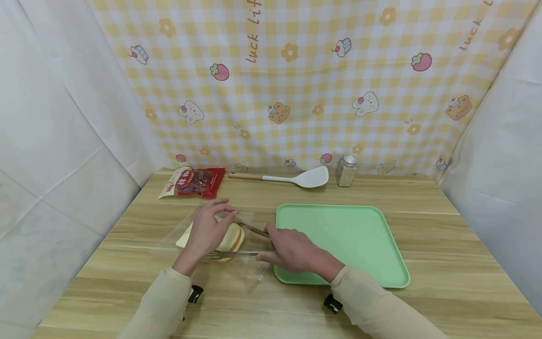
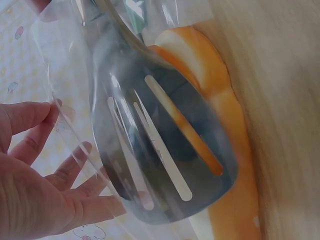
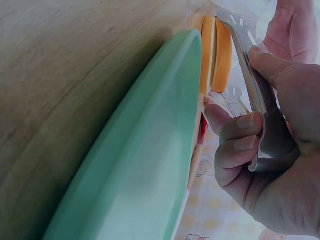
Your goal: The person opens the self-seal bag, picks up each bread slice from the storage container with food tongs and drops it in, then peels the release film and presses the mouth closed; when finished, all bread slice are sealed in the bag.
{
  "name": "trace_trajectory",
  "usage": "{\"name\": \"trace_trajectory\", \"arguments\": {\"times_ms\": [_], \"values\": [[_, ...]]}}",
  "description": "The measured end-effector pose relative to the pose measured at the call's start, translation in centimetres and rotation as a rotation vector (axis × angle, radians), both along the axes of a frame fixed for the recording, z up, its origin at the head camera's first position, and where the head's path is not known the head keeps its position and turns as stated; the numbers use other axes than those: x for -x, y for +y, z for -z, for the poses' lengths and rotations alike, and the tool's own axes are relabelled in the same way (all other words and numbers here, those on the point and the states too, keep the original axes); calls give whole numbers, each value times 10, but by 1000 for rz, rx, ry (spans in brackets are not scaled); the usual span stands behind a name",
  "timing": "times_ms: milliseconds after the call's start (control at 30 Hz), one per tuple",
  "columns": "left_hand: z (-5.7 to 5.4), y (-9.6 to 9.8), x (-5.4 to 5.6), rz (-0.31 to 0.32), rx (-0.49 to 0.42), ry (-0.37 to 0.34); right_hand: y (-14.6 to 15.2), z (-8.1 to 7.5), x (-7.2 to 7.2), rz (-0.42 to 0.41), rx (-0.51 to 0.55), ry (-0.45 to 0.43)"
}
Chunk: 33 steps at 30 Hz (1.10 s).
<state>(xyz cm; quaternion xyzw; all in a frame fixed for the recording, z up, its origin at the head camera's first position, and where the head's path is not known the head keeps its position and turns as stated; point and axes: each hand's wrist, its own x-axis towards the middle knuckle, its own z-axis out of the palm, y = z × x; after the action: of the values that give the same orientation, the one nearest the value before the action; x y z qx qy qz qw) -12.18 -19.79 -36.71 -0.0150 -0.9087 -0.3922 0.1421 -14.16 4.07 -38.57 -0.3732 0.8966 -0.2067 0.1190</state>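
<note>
Several bread slices (image 1: 230, 237) lie in a clear plastic bag (image 1: 256, 270) left of the tray. My left hand (image 1: 208, 227) is over the bag and pinches its film edge between thumb and forefinger, the other fingers spread in the left wrist view. My right hand (image 1: 296, 249) grips metal tongs (image 1: 243, 254), whose two arms are spread apart and point left at the bread. In the left wrist view one slotted tong head (image 2: 185, 155) shows through the film, overlapping the orange-brown bread crust (image 2: 232, 135).
A light green tray (image 1: 338, 245) stands on the wooden table (image 1: 271, 315) at right, its left rim close to my right hand. Along the back lie a red food packet (image 1: 201, 182) and a white spatula (image 1: 311, 177) with wooden handle, beside a shaker jar (image 1: 347, 172).
</note>
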Motion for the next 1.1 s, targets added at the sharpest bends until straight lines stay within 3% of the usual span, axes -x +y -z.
{"name": "trace_trajectory", "arguments": {"times_ms": [333, 667, 1100], "values": [[0, -2, 1, 12, 0, -39, 0, 0, 0, 36, -23, -43], [1, -3, 0, 20, -3, -42, 9, -6, -4, 54, 3, -26], [3, -5, 1, 16, 8, -33, 56, -15, -12, 78, 24, -25]]}}
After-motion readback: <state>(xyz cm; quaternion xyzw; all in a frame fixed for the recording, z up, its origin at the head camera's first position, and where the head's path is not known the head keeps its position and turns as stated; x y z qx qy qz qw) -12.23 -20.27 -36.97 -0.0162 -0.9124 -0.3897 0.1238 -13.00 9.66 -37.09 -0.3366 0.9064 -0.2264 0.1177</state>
